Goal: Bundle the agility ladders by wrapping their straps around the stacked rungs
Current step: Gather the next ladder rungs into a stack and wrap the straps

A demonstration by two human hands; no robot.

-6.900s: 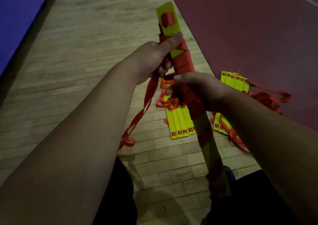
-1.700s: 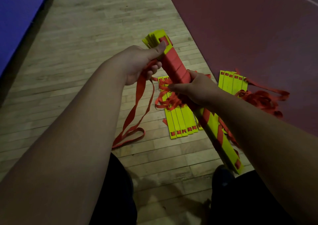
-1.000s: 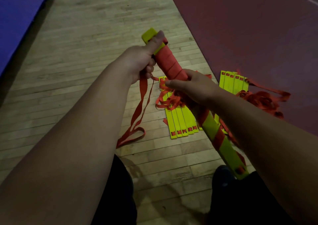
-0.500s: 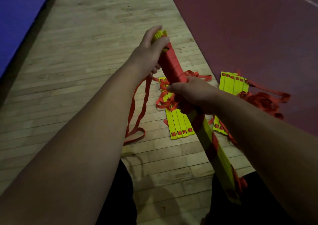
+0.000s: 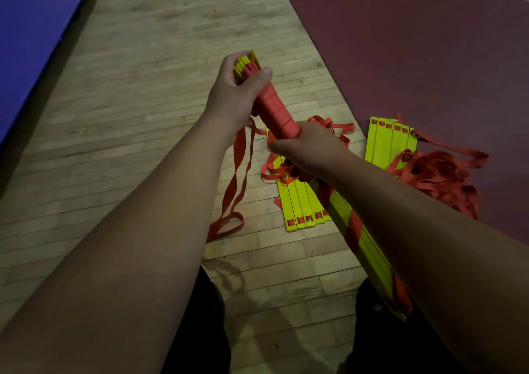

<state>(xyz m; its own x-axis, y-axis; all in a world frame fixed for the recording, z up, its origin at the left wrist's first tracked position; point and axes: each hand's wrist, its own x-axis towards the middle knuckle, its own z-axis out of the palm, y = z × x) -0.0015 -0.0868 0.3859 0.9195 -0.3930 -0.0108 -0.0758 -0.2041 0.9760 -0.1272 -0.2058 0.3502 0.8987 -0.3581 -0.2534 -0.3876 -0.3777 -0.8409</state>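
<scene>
Here the left hand (image 5: 234, 90) curls round the far end of the stacked rungs (image 5: 369, 256), thumb laid over the wrapping. The right hand (image 5: 309, 153) grips the stack at its middle. Between the hands, flat red strap (image 5: 276, 110) is wound in tight, overlapping turns; nearer the body the yellow plastic slats show, crossed by sparse red bands. A loose tail (image 5: 240, 179) hangs below the left hand and loops on the wooden floor (image 5: 143, 87). Behind lie two unbundled ladders, one (image 5: 300, 202) on the planks, another (image 5: 389, 142) with tangled webbing on the red mat (image 5: 415, 44).
</scene>
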